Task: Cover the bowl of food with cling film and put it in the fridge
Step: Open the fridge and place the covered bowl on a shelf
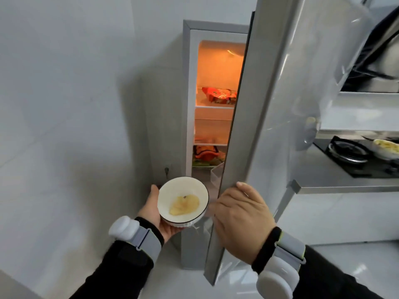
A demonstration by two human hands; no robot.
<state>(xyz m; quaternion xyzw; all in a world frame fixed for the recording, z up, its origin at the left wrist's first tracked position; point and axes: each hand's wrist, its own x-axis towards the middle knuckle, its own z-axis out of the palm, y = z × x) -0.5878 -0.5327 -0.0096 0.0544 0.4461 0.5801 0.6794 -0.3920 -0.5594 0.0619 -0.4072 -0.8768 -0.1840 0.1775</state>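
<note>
A white bowl (172, 190) with a dark rim holds a small heap of yellow food (184, 205); clear cling film (199, 225) hangs off its lower right side. My left hand (155, 214) cups the bowl from below and from the left. My right hand (241, 216) grips the edge of the silver fridge door (269, 104), which stands partly open. Inside the lit fridge (216, 117) I see shelves with a red packet (219, 94) above and orange and green items on a lower shelf. The bowl is in front of the fridge opening, low down.
White wall at the left. At the right, a grey counter (334, 182) carries a black gas hob (354, 156) with a pan of yellow food (386, 147). A range hood (375, 61) hangs above. Glossy white floor below.
</note>
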